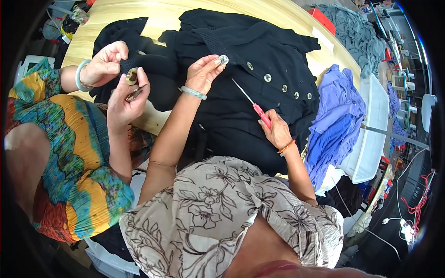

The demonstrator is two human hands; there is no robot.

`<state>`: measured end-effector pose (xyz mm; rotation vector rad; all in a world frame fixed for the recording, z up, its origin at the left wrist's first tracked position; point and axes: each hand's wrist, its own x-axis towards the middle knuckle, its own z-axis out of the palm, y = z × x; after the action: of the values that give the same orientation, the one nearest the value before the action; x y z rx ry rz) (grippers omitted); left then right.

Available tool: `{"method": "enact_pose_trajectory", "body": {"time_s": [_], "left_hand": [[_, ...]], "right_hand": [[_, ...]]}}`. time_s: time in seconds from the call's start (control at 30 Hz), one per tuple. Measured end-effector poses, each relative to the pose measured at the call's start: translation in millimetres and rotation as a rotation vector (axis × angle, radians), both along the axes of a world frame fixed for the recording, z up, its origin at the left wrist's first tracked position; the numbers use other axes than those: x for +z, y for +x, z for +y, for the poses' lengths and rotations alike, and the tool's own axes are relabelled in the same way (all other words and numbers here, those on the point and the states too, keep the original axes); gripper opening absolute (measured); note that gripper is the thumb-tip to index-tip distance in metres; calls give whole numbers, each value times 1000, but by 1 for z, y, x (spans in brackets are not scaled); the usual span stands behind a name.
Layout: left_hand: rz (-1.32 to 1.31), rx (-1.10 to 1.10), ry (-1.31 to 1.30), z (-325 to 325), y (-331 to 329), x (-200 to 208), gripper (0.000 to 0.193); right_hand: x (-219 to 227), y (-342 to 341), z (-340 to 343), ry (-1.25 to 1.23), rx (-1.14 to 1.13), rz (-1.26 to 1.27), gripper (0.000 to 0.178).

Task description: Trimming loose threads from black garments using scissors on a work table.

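Pointed tool and button above a black garment. The pointed tool (255, 108), with a pink-red handle and a thin metal shaft, is in the right hand (276, 130), over the lower right of the black garment (218, 106). Its long axis runs diagonally: the handle end lies toward the wearer and to the right, the tip points away and to the left, toward the left hand (204, 73). The right grip is closed about the handle, whose rear end is hidden by the hand. The left grip is narrow, thumb and fingertips pinching a round, pale button (224, 60) at the garment's ribbed band. The tip lies just beside this button, apart from it; whether it touches the cloth cannot be told. A row of further buttons (267, 78) slants down to the right from the pinched one. The garment lies on a pale wooden table (259, 8), with violet cloth (334, 113) at its right. At left, a co-worker's hands (126, 99) hold another button (131, 75).
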<state>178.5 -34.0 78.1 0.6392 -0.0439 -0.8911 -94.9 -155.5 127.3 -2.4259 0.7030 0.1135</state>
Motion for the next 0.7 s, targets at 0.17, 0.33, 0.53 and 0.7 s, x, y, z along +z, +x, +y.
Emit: {"method": "enact_pose_trajectory", "body": {"time_s": [0.17, 0.33, 0.53, 0.7], "left_hand": [[20, 3, -18, 0, 0, -3, 13], [18, -21, -23, 0, 1, -9, 16], [50, 20, -5, 0, -1, -13, 16], [56, 24, 38, -4, -3, -17, 14]], "right_hand": [[-2, 0, 0, -11, 1, 5, 26], [-2, 2, 0, -18, 2, 4, 26], [-5, 6, -1, -3, 13, 11, 24], [-13, 2, -4, -19, 36, -64, 22]]}}
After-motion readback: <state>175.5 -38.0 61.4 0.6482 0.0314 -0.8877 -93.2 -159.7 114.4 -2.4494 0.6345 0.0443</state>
